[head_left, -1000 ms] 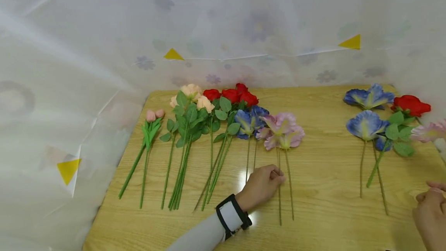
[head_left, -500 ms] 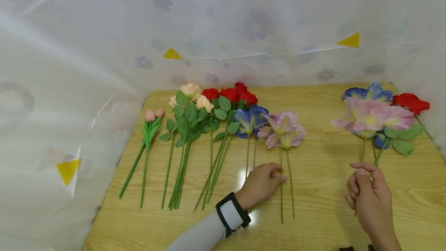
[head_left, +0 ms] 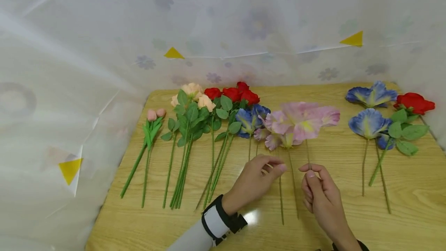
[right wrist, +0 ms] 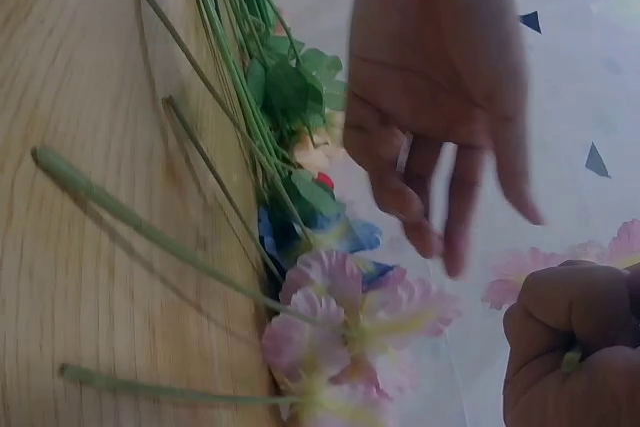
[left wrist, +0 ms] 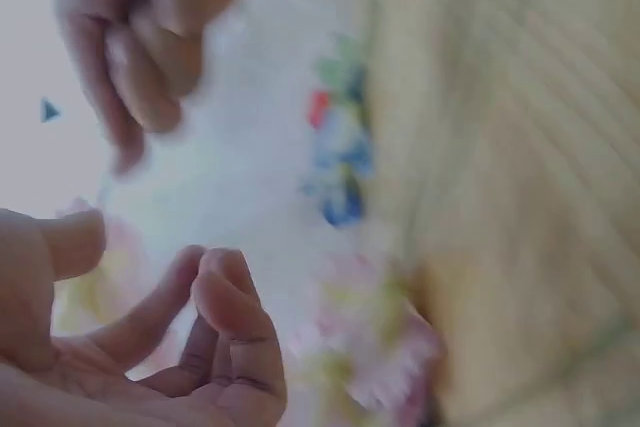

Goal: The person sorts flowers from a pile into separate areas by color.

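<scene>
My right hand (head_left: 322, 198) pinches the thin stem of a pink iris-like artificial flower (head_left: 306, 121), holding it up over the table. Its broad petals overlap the two pink flowers (head_left: 273, 141) lying below in the head view. My left hand (head_left: 252, 183) hovers near those flowers' stems, thumb and fingers apart, holding nothing. In the right wrist view the left hand (right wrist: 430, 97) has its fingers loosely spread, and the right hand (right wrist: 570, 332) is curled round the stem, whose cut end shows. The lying pink flowers (right wrist: 310, 337) rest with stems toward the person.
Leftward on the wooden table (head_left: 324, 227) lie blue flowers (head_left: 246, 121), red roses (head_left: 231, 94), peach roses (head_left: 205, 103) and pink tulips (head_left: 151, 115). Far right are more blue flowers (head_left: 367, 124) and a red rose (head_left: 415, 104). A patterned sheet (head_left: 223, 18) encloses the back and sides.
My right hand has come in from the right edge, carrying the pink flower leftward over the pink pair. My left hand has lifted slightly back from the stems, its fingers parting.
</scene>
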The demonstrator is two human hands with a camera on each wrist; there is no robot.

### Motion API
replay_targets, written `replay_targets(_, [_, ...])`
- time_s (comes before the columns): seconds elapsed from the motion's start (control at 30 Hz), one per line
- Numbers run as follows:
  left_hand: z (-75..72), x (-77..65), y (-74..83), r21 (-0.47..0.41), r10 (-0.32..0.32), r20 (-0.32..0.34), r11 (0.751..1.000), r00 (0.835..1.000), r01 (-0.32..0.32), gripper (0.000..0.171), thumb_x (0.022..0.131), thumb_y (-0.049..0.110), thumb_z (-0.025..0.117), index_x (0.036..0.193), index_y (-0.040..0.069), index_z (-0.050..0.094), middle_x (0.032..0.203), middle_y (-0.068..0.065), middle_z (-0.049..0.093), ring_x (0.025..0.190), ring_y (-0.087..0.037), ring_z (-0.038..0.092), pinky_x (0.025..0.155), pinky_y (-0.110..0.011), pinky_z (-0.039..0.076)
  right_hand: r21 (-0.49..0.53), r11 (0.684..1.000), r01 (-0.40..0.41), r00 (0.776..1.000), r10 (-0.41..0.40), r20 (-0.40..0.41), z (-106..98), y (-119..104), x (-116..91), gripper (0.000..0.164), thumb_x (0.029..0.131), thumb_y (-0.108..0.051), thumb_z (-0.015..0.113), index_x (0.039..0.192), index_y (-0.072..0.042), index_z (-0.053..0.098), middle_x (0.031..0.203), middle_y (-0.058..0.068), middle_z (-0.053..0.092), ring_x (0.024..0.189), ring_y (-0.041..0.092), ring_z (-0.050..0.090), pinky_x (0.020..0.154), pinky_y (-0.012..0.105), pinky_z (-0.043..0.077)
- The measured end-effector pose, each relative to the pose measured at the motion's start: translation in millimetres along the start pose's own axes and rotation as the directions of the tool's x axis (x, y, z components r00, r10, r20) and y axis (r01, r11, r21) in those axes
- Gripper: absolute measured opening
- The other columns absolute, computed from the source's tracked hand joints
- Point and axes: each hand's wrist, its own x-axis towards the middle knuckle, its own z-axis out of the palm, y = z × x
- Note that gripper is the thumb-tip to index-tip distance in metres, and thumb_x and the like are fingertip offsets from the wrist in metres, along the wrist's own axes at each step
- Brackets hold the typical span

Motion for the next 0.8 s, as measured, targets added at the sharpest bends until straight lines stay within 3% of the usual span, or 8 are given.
replay_targets(0.13, [1.8, -5.8, 17.8, -0.140, 0.092, 0.030, 0.986, 0.995, -0.087, 0.035, 0.103, 0.041, 0.055, 0.125, 0.019, 0.068, 0.119, 0.009, 0.064, 0.104, 0.000, 0.059, 0.085, -0.021, 0.051, -0.030, 0.999, 0.033, 0.998, -0.032, 0.054, 18.4, -0.2, -2.2, 0.024, 0.109, -0.001, 0.024, 0.110, 0.001, 0.048, 0.065, 0.004, 0.036, 0.039, 0.020, 0.024, 0.033, 0.022, 0.028])
replay_targets(0.27, [5.0, -11.7, 28.7, -0.227, 0.173, -0.017, 0.959, 0.985, -0.173, 0.028, 0.104, 0.033, 0.054, 0.119, 0.016, 0.071, 0.118, 0.006, 0.068, 0.106, 0.000, 0.060, 0.088, -0.023, 0.052, -0.021, 0.996, 0.090, 0.987, -0.087, 0.132, 29.1, 0.8, -2.8, 0.024, 0.107, 0.006, 0.023, 0.097, 0.003, 0.045, 0.068, 0.004, 0.038, 0.045, 0.018, 0.029, 0.037, 0.022, 0.031])
replay_targets(0.37, [1.3, -14.0, 34.6, -0.295, 0.222, -0.077, 0.926, 0.972, -0.234, 0.029, 0.107, 0.027, 0.048, 0.114, 0.010, 0.069, 0.106, -0.002, 0.071, 0.096, -0.004, 0.065, 0.080, -0.026, 0.056, -0.099, 0.987, 0.130, 0.977, -0.110, 0.184, 25.5, 1.0, -0.8, 0.029, 0.105, 0.009, 0.026, 0.112, 0.005, 0.053, 0.081, 0.002, 0.052, 0.061, 0.016, 0.048, 0.052, 0.022, 0.044])
replay_targets(0.47, [-7.0, -13.8, 40.1, -0.375, 0.255, -0.125, 0.882, 0.959, -0.284, 0.030, 0.110, 0.023, 0.039, 0.109, 0.003, 0.062, 0.090, -0.012, 0.067, 0.087, -0.012, 0.068, 0.078, -0.031, 0.058, -0.247, 0.963, 0.107, 0.986, -0.072, 0.149, 12.5, -1.2, 3.1, 0.032, 0.106, 0.005, 0.032, 0.124, 0.001, 0.058, 0.102, 0.002, 0.064, 0.088, 0.011, 0.061, 0.075, 0.020, 0.050])
replay_targets(0.53, [-12.6, -13.2, 43.1, -0.392, 0.260, -0.147, 0.870, 0.954, -0.298, 0.030, 0.111, 0.023, 0.035, 0.107, 0.003, 0.057, 0.081, -0.014, 0.058, 0.079, -0.013, 0.065, 0.077, -0.029, 0.056, -0.377, 0.926, 0.037, 0.997, -0.011, 0.071, -0.6, -3.8, 5.4, 0.029, 0.108, -0.003, 0.038, 0.125, -0.005, 0.061, 0.111, 0.001, 0.067, 0.098, 0.009, 0.064, 0.082, 0.017, 0.051])
replay_targets(0.6, [-15.9, -12.2, 45.0, -0.408, 0.264, -0.167, 0.859, 0.950, -0.310, 0.030, 0.111, 0.022, 0.032, 0.105, 0.001, 0.053, 0.076, -0.015, 0.049, 0.071, -0.013, 0.059, 0.071, -0.025, 0.052, -0.492, 0.869, -0.059, 0.998, 0.047, -0.037, -17.0, -5.4, 7.1, 0.023, 0.108, -0.013, 0.043, 0.120, -0.008, 0.063, 0.106, 0.001, 0.067, 0.095, 0.003, 0.063, 0.079, 0.015, 0.051])
replay_targets(0.73, [-15.6, -10.5, 45.2, -0.390, 0.243, -0.198, 0.869, 0.950, -0.303, 0.030, 0.111, 0.020, 0.030, 0.103, 0.000, 0.051, 0.073, -0.013, 0.042, 0.061, -0.008, 0.040, 0.060, -0.020, 0.037, -0.652, 0.726, -0.218, 0.973, 0.114, -0.199, -62.8, -3.2, 7.3, 0.031, 0.107, -0.027, 0.048, 0.128, -0.006, 0.058, 0.110, 0.010, 0.064, 0.089, -0.011, 0.054, 0.069, 0.011, 0.047])
replay_targets(0.8, [-13.0, -9.5, 43.8, -0.392, 0.234, -0.201, 0.871, 0.951, -0.296, 0.029, 0.111, 0.019, 0.031, 0.102, 0.000, 0.051, 0.073, -0.013, 0.041, 0.060, -0.007, 0.037, 0.059, -0.019, 0.034, -0.691, 0.659, -0.296, 0.953, 0.160, -0.256, -88.8, -0.2, 5.4, 0.040, 0.106, -0.031, 0.048, 0.133, -0.001, 0.053, 0.113, 0.018, 0.060, 0.089, -0.006, 0.054, 0.064, 0.011, 0.044])
